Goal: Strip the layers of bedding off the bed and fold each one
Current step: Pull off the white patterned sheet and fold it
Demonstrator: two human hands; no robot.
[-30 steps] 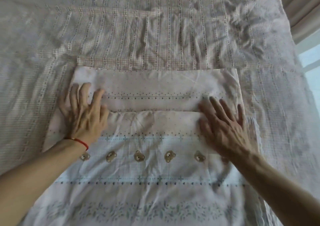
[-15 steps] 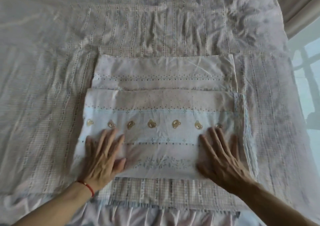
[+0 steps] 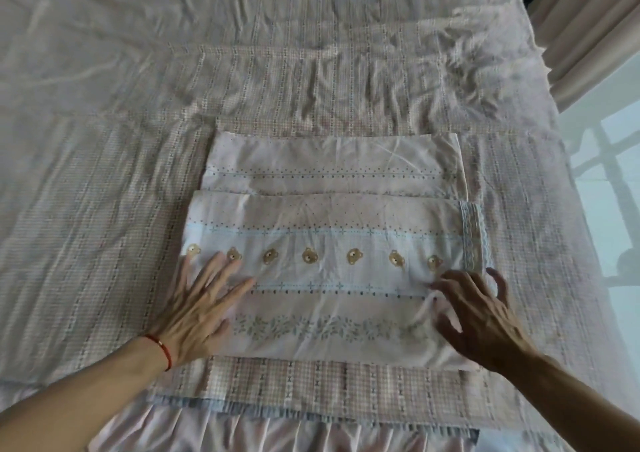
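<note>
Since a moment ago my hands have slid from the far edge of the fold back toward the near side, and my view has pulled back to take in more of the bed. My left hand lies flat with fingers spread wide on the near-left part of the folded white cotton sheet printed with a row of brown bears. My right hand rests on its near-right corner, fingers loosely bent and spread; I cannot tell whether they pinch any cloth. The sheet sits in the middle of the bed on a wrinkled pink-and-white checked woven bedspread, its upper layer set short of the far layer so a dotted strip shows beyond it. A narrow lace trim runs down its right edge. A pale curtain hangs at the far right.

I judge the step in hand to be smoothing this fold flat. The next move likely calls for gripping one end and bringing it across to halve the sheet again, keeping the edges square.
</note>
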